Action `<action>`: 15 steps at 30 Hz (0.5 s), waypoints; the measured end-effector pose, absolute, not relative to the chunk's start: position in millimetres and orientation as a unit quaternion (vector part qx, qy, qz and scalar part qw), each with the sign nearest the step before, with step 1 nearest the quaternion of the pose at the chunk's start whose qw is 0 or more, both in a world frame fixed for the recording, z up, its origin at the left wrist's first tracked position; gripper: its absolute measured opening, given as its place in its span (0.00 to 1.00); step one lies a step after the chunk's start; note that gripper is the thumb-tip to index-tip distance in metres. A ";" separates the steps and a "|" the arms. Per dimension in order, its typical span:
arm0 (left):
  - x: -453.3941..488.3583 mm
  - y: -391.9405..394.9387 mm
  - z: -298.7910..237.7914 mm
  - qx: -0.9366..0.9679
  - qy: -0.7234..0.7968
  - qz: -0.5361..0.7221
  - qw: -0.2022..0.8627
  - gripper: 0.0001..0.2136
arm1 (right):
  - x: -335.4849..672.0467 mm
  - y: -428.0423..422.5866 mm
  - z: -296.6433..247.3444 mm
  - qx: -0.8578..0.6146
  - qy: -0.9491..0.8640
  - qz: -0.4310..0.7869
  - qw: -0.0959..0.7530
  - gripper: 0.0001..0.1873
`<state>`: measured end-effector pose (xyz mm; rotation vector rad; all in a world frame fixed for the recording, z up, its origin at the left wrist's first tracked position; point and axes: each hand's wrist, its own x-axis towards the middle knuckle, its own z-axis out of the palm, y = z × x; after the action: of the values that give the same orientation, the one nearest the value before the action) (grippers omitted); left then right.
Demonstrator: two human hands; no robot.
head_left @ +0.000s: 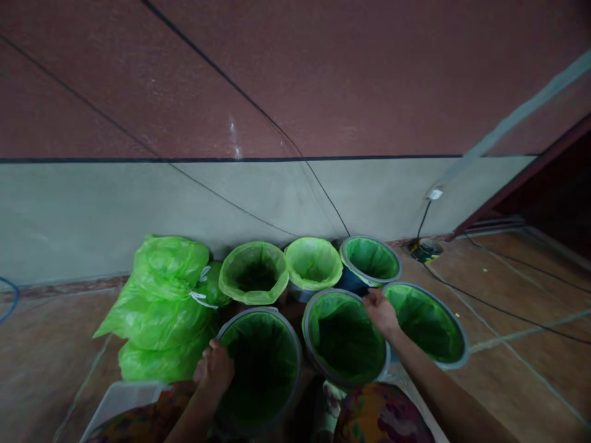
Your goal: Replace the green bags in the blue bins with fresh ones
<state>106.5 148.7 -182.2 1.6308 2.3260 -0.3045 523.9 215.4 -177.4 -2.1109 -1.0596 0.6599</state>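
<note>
My left hand (215,368) is closed at the left side of the rim of the front left trash bin (295,363), which has a green liner bag inside. My right hand (381,311) is closed at the upper right rim of the middle trash bin (307,335), also lined in green. Beyond my right hand, close to its wrist, stands the right lined bin (463,344). The insides of the two bins at my hands are dark, and their bottoms cannot be made out.
Behind stand a back left lined bin (226,286), a pale-green-lined bin (314,284) and a back right bin (396,255). Tied green bags (161,301) are piled at left, near a translucent container (122,397). Cables cross the wall (115,203); another cable (498,314) lies across the tiled floor.
</note>
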 end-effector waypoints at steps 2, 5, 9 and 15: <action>107.0 149.5 -180.5 0.566 0.804 -0.111 0.144 0.23 | 529.9 248.3 -181.8 -0.814 -0.494 0.217 0.215 0.23; 108.3 151.6 -179.6 0.580 0.794 -0.123 0.132 0.24 | 542.9 288.4 -197.1 -0.792 -0.586 0.162 0.056 0.23; 108.3 154.8 -183.5 0.575 0.792 -0.146 0.141 0.24 | 558.1 318.5 -219.9 -0.779 -0.607 0.147 -0.052 0.21; 103.5 160.1 -192.5 0.583 0.783 -0.175 0.132 0.24 | 561.6 338.2 -231.8 -0.802 -0.573 0.132 -0.107 0.21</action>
<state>103.5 160.1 -192.5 1.6917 2.2718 -0.5080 561.6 338.2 -231.8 -2.7075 -1.9328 0.4449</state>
